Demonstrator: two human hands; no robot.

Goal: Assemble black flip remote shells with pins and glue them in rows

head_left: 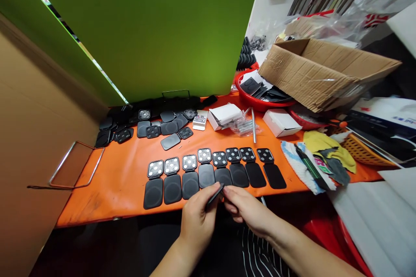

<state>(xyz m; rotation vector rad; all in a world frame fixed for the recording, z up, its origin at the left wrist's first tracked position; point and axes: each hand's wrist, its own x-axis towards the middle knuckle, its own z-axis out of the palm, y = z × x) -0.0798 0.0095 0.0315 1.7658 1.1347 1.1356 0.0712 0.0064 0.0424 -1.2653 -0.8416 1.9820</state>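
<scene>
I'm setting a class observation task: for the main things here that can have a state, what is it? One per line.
Left hand: closed around a dark piece
Right hand: pinched at the piece's upper end
Eight two-part black pieces: unfolded, in a row
Cardboard box: open, tilted
Red basin: holding dark flat items
Yellow cloth: crumpled
</scene>
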